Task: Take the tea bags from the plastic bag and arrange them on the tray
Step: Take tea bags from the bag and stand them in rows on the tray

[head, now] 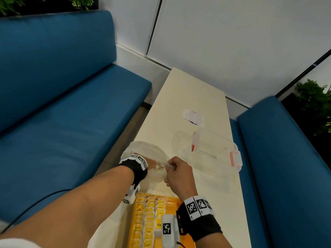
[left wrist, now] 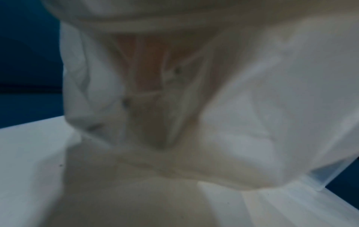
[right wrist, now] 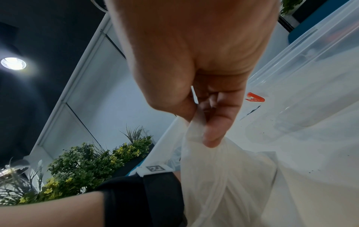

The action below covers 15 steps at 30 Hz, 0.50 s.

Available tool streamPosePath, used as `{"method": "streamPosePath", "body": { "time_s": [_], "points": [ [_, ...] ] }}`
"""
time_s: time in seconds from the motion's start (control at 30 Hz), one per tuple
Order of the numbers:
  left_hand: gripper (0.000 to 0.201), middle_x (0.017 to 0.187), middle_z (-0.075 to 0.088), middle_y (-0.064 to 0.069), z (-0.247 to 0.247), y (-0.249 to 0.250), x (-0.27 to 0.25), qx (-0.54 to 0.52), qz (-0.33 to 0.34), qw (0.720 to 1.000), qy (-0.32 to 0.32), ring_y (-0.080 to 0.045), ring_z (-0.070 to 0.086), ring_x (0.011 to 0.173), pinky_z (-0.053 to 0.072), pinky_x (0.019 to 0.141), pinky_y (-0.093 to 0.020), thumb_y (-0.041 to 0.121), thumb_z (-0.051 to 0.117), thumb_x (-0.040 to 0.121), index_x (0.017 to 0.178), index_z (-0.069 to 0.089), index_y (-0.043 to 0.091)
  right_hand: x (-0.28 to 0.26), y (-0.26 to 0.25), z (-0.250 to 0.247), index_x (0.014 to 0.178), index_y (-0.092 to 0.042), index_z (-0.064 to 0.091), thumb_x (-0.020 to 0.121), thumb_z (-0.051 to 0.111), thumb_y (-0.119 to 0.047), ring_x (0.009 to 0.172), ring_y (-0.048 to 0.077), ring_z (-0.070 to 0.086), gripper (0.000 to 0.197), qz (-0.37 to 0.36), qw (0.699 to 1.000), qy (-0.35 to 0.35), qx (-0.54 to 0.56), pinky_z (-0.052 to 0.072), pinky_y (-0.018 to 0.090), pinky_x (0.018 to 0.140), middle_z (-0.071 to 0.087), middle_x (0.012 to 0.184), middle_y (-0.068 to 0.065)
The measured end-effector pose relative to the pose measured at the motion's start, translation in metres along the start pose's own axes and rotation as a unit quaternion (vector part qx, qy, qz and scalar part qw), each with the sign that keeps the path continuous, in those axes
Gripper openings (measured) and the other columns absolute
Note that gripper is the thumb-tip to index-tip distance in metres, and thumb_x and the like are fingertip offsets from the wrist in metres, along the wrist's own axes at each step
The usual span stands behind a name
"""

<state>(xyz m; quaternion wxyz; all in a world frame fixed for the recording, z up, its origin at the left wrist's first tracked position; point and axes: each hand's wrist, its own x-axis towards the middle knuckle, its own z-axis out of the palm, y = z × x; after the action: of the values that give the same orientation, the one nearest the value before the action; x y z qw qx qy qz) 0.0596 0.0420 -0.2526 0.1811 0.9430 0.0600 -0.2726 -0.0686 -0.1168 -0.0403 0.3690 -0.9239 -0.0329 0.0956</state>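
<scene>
Just beyond the far end of the orange tray, on the cream table: a thin, crinkled, milky plastic bag, mouth turned toward the tray. Pinched at its rim by the right hand, thumb pressed against curled fingers. Wrapped over the left hand up to the wrist; cannot tell whether spread or curled inside. On the tray, three straight rows of paper tea bags with yellow tags, running lengthwise. Farther beyond the tray, rightward, a clear box with red latches.
</scene>
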Motion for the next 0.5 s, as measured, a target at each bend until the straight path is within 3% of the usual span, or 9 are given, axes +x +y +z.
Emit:
{"method": "streamPosePath", "body": {
  "time_s": [0.1,0.17,0.23,0.3,0.33,0.4,0.47,0.5],
  "points": [
    [0.026,0.105,0.074,0.008,0.022,-0.016,0.034,0.008,0.019,0.999,0.040,-0.021,0.069,0.085,0.053,0.073,-0.040,0.048,0.051,0.077,0.099,0.062,0.041,0.001,0.001,-0.002,0.074,-0.029,0.059,0.090,0.054,-0.010,0.061,0.026,0.068,0.025,0.007,1.000,0.001,-0.001,0.059,0.050,0.058,0.067,0.072,0.001],
    [0.025,0.112,0.073,0.012,-0.012,-0.002,-0.028,0.037,0.030,0.995,0.082,-0.019,0.069,0.090,0.051,0.074,-0.037,0.048,0.050,0.083,0.104,0.063,0.045,0.002,0.000,-0.005,0.075,-0.028,0.059,0.091,0.055,-0.010,0.060,0.025,0.069,0.025,0.011,1.000,0.001,0.000,0.059,0.050,0.058,0.067,0.073,0.002],
    [0.032,0.133,0.063,0.015,-0.038,0.008,-0.085,0.040,0.061,0.991,0.116,-0.021,0.065,0.114,0.051,0.090,-0.038,0.042,0.050,0.094,0.125,0.059,0.046,0.003,0.000,-0.006,0.075,-0.027,0.059,0.092,0.055,-0.010,0.060,0.027,0.068,0.024,0.015,1.000,0.003,0.004,0.059,0.050,0.058,0.067,0.073,0.001],
    [0.050,0.153,0.042,0.012,-0.040,0.006,-0.099,0.034,0.075,0.992,0.094,-0.023,0.047,0.139,0.040,0.113,-0.038,0.035,0.045,0.102,0.152,0.039,0.037,0.004,-0.001,-0.007,0.075,-0.026,0.058,0.092,0.055,-0.010,0.061,0.031,0.068,0.024,0.018,1.000,0.004,0.011,0.059,0.050,0.056,0.066,0.074,0.001],
    [0.053,0.157,0.040,0.009,-0.041,0.007,-0.101,0.035,0.071,0.994,0.077,-0.023,0.045,0.140,0.038,0.115,-0.037,0.035,0.046,0.102,0.154,0.037,0.035,0.005,0.000,-0.007,0.075,-0.026,0.059,0.092,0.055,-0.010,0.061,0.032,0.068,0.023,0.020,1.000,0.003,0.013,0.058,0.050,0.055,0.065,0.075,0.001],
    [0.042,0.145,0.057,0.004,-0.047,0.016,-0.099,0.034,0.079,0.994,0.073,-0.024,0.057,0.125,0.046,0.105,-0.039,0.043,0.048,0.097,0.137,0.056,0.033,0.006,0.000,-0.006,0.076,-0.025,0.059,0.092,0.055,-0.009,0.061,0.033,0.068,0.022,0.023,1.000,0.001,0.015,0.058,0.049,0.055,0.066,0.076,0.002],
    [0.056,0.126,0.068,0.000,-0.051,0.029,-0.096,0.044,0.089,0.993,0.063,-0.027,0.063,0.113,0.050,0.099,-0.045,0.062,0.037,0.087,0.120,0.066,0.028,0.006,-0.001,-0.004,0.077,-0.025,0.059,0.092,0.055,-0.010,0.060,0.031,0.067,0.022,0.026,1.000,-0.004,0.018,0.058,0.049,0.055,0.067,0.076,0.003],
    [0.065,0.130,0.065,0.002,-0.046,0.028,-0.089,0.051,0.085,0.993,0.061,-0.029,0.060,0.119,0.046,0.104,-0.047,0.070,0.034,0.085,0.126,0.063,0.029,0.007,-0.001,-0.003,0.077,-0.025,0.059,0.092,0.055,-0.010,0.058,0.029,0.067,0.022,0.027,0.999,-0.006,0.018,0.058,0.048,0.055,0.067,0.076,0.003]
  ]
}}
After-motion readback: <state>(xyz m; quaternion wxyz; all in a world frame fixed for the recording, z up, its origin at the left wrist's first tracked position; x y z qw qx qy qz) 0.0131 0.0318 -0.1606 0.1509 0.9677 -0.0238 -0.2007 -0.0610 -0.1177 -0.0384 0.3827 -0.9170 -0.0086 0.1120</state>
